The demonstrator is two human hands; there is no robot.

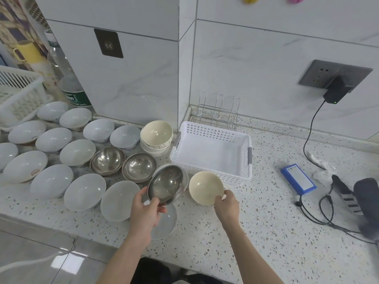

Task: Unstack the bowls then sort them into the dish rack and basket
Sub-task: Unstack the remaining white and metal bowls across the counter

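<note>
— Bowls, location? Steel bowl [166, 184] tilted, pinched at its near rim by the left hand [146, 210]; cream bowl [205, 187] gripped at its near-right rim by the right hand [226, 206].

— Nearest target? White basket [213, 149] lies just beyond the cream bowl, empty; wire dish rack [217, 110] behind it.

— Count? Three steel bowls, two cream plus a short stack [156, 138], about fourteen pale ones [85, 191].

A tilted steel bowl [166, 183] is held up near centre, with a cream bowl [205, 187] just right of it. Pale bowls [85, 191] and two steel bowls [107, 160] lie spread out at left. Cream bowls [156, 133] stand stacked beside the white basket [213, 128]. The wire dish rack [217, 111] stands behind.
</note>
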